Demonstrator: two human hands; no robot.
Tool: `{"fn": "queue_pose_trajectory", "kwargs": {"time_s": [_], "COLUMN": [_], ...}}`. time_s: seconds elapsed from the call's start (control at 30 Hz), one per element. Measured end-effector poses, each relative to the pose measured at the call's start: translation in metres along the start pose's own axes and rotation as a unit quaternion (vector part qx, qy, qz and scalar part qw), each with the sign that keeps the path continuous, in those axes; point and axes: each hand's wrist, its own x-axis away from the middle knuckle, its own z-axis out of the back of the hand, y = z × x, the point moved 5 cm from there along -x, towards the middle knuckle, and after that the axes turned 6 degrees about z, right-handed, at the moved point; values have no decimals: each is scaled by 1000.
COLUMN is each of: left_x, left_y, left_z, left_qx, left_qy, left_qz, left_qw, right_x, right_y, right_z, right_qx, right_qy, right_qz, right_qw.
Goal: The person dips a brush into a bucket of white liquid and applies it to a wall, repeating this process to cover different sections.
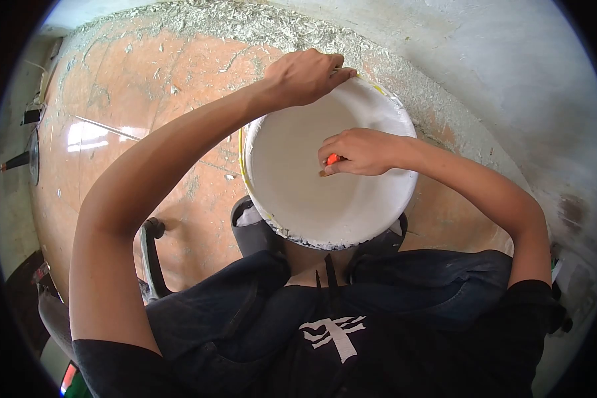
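Observation:
A round white bucket (398, 126) stands between my knees, its rim edged with yellow and smeared with white. Its inside is pale off-white. My left hand (305, 78) grips the far rim, fingers curled over the edge. Over the bucket's opening, my right hand (361, 152) is closed around a small tool with an orange handle (333, 159). A brownish tip shows just below the fingers; the rest of the tool is hidden by the hand, so I cannot tell its kind.
Pale shavings (245, 23) lie heaped along the wall's foot, with scattered bits over the orange tiled floor (146, 86). A thin white stick (106, 127) lies at the left. Near my left leg is a dark chair-like leg (151, 259). A black-handled tool (16, 162) is at the far left.

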Motion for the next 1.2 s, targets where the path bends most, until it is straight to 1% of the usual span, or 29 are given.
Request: {"fn": "queue_pose_trajectory", "kwargs": {"time_s": [0.03,0.07,0.13,0.17,0.23,0.27,0.33,0.37,0.43,0.47,0.53,0.57,0.63,0.67,0.73,0.77,0.83,0.87,0.93,0.97,1.03,1.07,1.13,1.17,1.2], "left_x": [0,-1,0,0,0,0,-1,-1,0,0,0,-1,0,0,0,-2,-1,-1,-1,-1,-1,-1,-1,-1,-1], "left_y": [-1,-2,-1,-1,0,0,0,0,0,0,-1,0,0,0,1,2,1,2,2,1,2,1,0,0,0], "left_z": [-1,-1,-1,-1,0,0,0,0,0,0,-1,-1,-1,0,1,2,2,3,1,0,1,0,-1,-1,0], "left_qx": [-1,-1,-1,0,5,5,3,2,5,4,1,2,-5,-6,-5,-5,-17,-18,-3,-4,5,4,-5,-5,-2], "left_qy": [0,0,7,7,2,2,-4,-4,-5,-4,-4,-3,-2,-2,-8,-9,-62,-62,-63,-63,-23,-22,-21,-21,-14], "left_qz": [1,1,-6,-7,-6,-7,-3,-3,0,1,1,0,-1,-2,0,-2,35,34,27,28,-12,-12,-15,-15,-20], "left_qw": [1000,1000,1000,1000,1000,1000,1000,1000,1000,1000,1000,1000,1000,1000,1000,1000,997,997,998,998,1000,1000,1000,1000,1000], "right_x": [1,1,5,7,10,9,6,6,3,2,1,2,6,7,9,10,9,8,6,6,4,5,6,7,9], "right_y": [5,5,7,8,7,11,6,8,3,2,5,4,11,12,14,16,10,12,4,3,-1,-3,-2,-2,3], "right_z": [-1,0,9,8,12,10,7,5,-1,1,-1,4,10,10,18,17,14,10,-1,-3,-9,-4,0,5,11], "right_qx": [38,38,121,120,129,129,75,75,-47,-46,-67,-66,41,42,114,114,110,110,22,23,-76,-75,-46,-45,-3], "right_qy": [-32,-32,38,38,139,139,141,141,103,103,5,5,-25,-24,52,53,94,95,92,92,28,28,-45,-46,-47], "right_qz": [-59,-59,-89,-90,-37,-37,74,74,87,88,0,-1,-91,-91,-82,-84,17,17,82,82,49,49,-22,-22,-50], "right_qw": [997,997,988,988,981,981,984,984,990,990,998,998,995,995,989,989,989,989,992,992,996,996,998,998,998]}}
